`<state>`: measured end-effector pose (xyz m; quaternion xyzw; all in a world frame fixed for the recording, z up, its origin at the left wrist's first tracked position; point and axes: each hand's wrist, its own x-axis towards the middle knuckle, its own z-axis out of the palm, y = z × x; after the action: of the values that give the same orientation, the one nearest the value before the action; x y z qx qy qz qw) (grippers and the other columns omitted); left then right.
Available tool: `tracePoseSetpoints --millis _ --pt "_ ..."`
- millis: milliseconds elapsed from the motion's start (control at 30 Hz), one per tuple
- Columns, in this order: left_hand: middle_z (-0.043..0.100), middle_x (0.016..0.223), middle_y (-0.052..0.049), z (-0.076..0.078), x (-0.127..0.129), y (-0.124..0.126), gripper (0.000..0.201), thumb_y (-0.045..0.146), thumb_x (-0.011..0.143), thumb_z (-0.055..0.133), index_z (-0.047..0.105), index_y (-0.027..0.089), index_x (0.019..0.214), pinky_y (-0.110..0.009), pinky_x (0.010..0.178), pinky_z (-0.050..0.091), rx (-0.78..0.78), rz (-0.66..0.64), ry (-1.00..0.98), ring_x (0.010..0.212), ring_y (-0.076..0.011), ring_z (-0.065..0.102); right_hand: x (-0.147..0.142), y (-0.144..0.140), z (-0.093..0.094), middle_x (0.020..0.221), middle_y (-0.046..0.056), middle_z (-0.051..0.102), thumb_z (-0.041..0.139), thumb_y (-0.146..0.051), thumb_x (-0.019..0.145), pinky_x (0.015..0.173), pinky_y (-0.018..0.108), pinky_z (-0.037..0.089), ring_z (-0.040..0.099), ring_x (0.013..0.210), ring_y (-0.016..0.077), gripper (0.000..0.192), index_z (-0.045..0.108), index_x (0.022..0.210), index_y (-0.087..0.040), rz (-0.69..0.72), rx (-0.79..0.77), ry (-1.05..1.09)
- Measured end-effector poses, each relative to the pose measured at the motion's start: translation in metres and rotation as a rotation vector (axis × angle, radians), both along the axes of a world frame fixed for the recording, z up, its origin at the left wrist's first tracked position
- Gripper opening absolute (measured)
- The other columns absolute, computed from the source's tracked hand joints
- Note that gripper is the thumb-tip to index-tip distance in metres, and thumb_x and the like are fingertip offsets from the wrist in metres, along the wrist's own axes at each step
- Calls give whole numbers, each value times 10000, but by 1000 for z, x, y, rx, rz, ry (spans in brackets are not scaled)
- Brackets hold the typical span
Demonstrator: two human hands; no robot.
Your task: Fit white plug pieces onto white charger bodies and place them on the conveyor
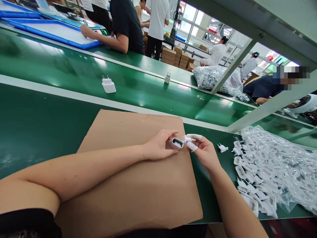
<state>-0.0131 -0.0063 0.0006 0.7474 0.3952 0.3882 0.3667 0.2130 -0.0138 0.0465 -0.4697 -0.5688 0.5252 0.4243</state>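
Brown corrugated cardboard sheet (pixel 138 185) lies flat on the green surface (pixel 37 132), its far and right edges bare; green room lies open left of the sheet; over its right edge the left hand (pixel 158 145) closes around a small white plastic charger shell (pixel 176 143), open end up; the right hand (pixel 203 150), fingertips white-capped, pinches a white two-pin plug piece (pixel 186 139) against the shell; a heap of bagged white plug parts (pixel 272 172) sits right of the sheet.

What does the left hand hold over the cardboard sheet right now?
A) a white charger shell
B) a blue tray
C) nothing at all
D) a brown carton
A: the left hand pinches a white charger shell over the cardboard sheet, while the right hand brings a plug-pin piece to it.
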Motion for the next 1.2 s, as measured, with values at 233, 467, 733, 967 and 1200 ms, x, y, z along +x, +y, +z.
tracePoseSetpoints --millis 233,467,733,967,1200 --pt "691 1198 -85 9 10 -6 644 465 691 917 625 219 1209 -422 907 548 -29 170 -5 997 -255 655 3 4 0 1026 75 786 957 -479 632 880 424 626 740 918 232 467 771 975 -223 -23 -118 114" --pt "733 1042 -45 7 8 -4 302 320 813 765 682 215 1083 -364 838 531 27 120 30 961 -233 668 3 5 -2 1015 46 775 988 -381 602 946 402 602 742 940 216 582 728 1103 -240 -98 -57 127" --pt "733 1061 -64 8 0 5 294 200 825 688 721 221 1117 -414 993 503 125 -87 18 1096 -263 602 2 4 -1 1054 74 778 916 -465 712 933 410 564 697 970 227 436 770 1057 -242 -83 46 9" --pt "686 1080 -93 -6 2 6 542 182 825 635 564 162 1362 -395 901 564 -53 86 -70 994 -234 652 4 -4 7 929 50 738 849 -472 802 745 336 518 640 752 159 379 707 1043 -216 162 -98 -39" --pt "646 1332 -104 1 1 2 702 178 719 689 522 201 1401 -431 1007 539 -37 89 -27 1151 -269 604 8 -2 11 939 60 744 856 -482 800 814 382 532 694 842 209 380 701 1036 -229 165 -75 17"
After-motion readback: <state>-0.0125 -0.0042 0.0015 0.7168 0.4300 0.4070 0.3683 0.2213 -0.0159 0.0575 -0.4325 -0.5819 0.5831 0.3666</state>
